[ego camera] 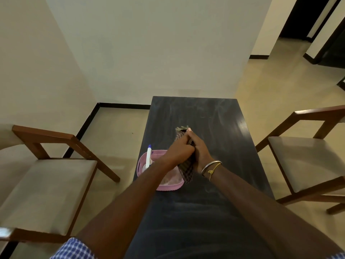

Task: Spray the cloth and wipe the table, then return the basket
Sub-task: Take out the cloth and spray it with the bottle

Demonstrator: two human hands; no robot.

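Blue checked cloth of a sleeve (74, 249) shows at the nearest edge, and both bare arms reach forward from there over the dark counter (214, 212). The right wrist wears a metal bangle (211, 166) and a yellow thread. The left hand (179, 150) and right hand (200, 152) meet above the middle of the counter, closed together on the folded checked cloth (185, 171), the left curled round it and the right clamped against its other side.

The cloth's long axis runs away from the person: its near end hangs down over the right rim of the pink basket (139, 165), and its far end sticks out past the fingertips. The basket sits on the counter just left of and below the hands, nearer the left arm, so lowering the cloth down and left would likely drop it inside. A white spray bottle (148, 157) with a blue tip stands in the basket's far-left corner; no label or writing on it can be read.

Pale streaks on the counter suggest the wiping is largely done. Farther out, a wooden chair (46, 184) stands at the left and another chair (308, 156) at the right.
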